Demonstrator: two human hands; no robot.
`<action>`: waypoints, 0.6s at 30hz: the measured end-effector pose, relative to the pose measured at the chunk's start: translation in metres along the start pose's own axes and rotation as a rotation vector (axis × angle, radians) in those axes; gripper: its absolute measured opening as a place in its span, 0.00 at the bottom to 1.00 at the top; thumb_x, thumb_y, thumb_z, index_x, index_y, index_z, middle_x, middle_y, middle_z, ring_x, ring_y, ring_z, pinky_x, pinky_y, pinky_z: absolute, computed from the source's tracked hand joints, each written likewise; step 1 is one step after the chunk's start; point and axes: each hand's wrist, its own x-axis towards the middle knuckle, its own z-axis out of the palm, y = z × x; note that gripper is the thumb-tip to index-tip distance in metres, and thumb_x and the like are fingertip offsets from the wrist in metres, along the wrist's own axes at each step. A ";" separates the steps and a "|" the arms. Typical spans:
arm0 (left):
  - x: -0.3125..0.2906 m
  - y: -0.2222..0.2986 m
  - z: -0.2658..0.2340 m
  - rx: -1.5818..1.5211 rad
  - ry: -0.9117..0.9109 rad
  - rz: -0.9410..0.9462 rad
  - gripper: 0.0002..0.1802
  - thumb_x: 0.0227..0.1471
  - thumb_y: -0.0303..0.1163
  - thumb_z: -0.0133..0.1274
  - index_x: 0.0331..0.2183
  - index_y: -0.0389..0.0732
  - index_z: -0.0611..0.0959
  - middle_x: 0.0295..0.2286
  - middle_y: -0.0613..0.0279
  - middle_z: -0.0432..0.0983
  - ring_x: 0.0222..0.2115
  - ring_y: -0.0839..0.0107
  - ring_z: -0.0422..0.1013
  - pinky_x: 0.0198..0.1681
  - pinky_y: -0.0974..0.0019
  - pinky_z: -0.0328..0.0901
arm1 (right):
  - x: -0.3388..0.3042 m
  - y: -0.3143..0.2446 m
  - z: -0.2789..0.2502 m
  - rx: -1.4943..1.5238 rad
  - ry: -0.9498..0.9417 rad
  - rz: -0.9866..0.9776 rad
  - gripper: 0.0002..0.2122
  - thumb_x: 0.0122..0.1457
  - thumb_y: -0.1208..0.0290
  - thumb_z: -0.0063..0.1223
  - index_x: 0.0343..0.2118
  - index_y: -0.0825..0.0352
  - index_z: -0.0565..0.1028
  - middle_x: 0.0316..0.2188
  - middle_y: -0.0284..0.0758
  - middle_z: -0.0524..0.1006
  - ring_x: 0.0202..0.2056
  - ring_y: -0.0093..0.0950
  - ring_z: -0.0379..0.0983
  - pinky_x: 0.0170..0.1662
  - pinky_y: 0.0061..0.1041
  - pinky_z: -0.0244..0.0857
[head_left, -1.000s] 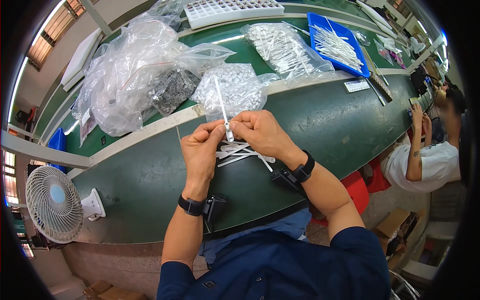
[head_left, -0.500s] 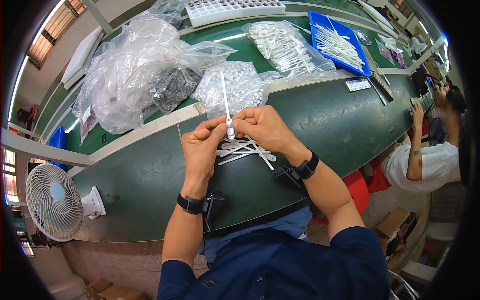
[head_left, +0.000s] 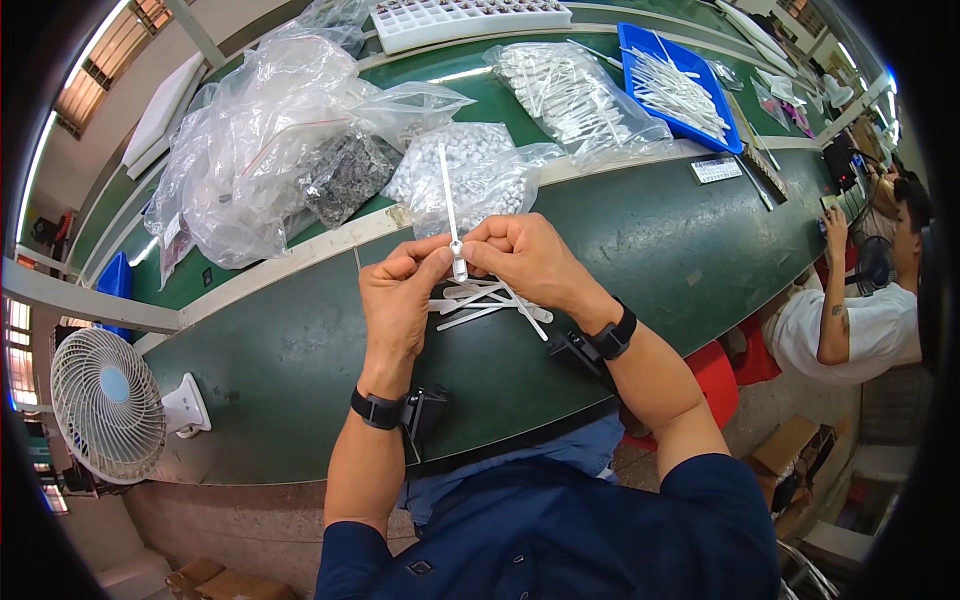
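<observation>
Far L of grips: white fan (head_left: 110,392) on the counter (head_left: 265,385), & beyond it a blue bin (head_left: 115,285), pt hidden by a pale rail, contents unseen. Past L grip: heap of clear bags (head_left: 250,110), too crumpled to tell what's inside; against it, bag of small dk pcs (head_left: 345,180), shapes unclear. L grip (head_left: 393,298) & R grip (head_left: 530,262) both pinched, thumb to fingers, on the white stick (head_left: 449,205) btwn them, thin stem pointing away; fingertips cover pt of its wide end, detail there hard to make out. Just past grips: bag of small white pcs (head_left: 530,158), pt behind stem. Farther: compartmented white tray (head_left: 470,38), top cut off, contents too small to ID. Just below grips: loose white sticks (head_left: 490,304), overlapping, hard to count. Past R grip: bag of white sticks (head_left: 640,135), then blue tray (head_left: 635,40) w/ more sticks. Far R: co-worker (head_left: 850,335), cut off by dk rim.
</observation>
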 end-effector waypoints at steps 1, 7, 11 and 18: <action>0.000 0.000 0.000 0.002 -0.002 -0.004 0.07 0.54 0.20 0.61 0.36 0.29 0.88 0.36 0.61 0.83 0.29 0.80 0.75 0.35 0.76 0.70 | 0.000 0.000 0.000 -0.003 0.005 -0.007 0.11 0.63 0.69 0.57 0.34 0.75 0.79 0.23 0.28 0.79 0.26 0.12 0.70 0.30 0.16 0.64; 0.000 -0.004 -0.002 0.004 -0.021 0.033 0.06 0.54 0.20 0.61 0.35 0.29 0.88 0.36 0.60 0.83 0.30 0.80 0.75 0.35 0.77 0.70 | -0.002 -0.001 -0.001 -0.066 -0.011 0.021 0.10 0.64 0.70 0.57 0.37 0.74 0.79 0.24 0.28 0.79 0.28 0.13 0.71 0.33 0.15 0.66; 0.000 -0.009 -0.002 -0.026 -0.033 0.082 0.05 0.54 0.20 0.61 0.35 0.29 0.88 0.36 0.59 0.83 0.30 0.79 0.76 0.35 0.77 0.71 | -0.002 -0.001 -0.001 -0.117 -0.020 0.019 0.09 0.64 0.70 0.57 0.37 0.74 0.79 0.24 0.28 0.79 0.28 0.13 0.71 0.34 0.15 0.67; -0.001 -0.004 0.001 -0.074 0.012 -0.053 0.08 0.55 0.20 0.61 0.38 0.30 0.87 0.33 0.61 0.84 0.28 0.79 0.76 0.35 0.76 0.72 | 0.002 0.004 0.001 0.023 0.011 0.008 0.10 0.62 0.69 0.57 0.33 0.74 0.80 0.21 0.27 0.78 0.25 0.13 0.69 0.30 0.16 0.64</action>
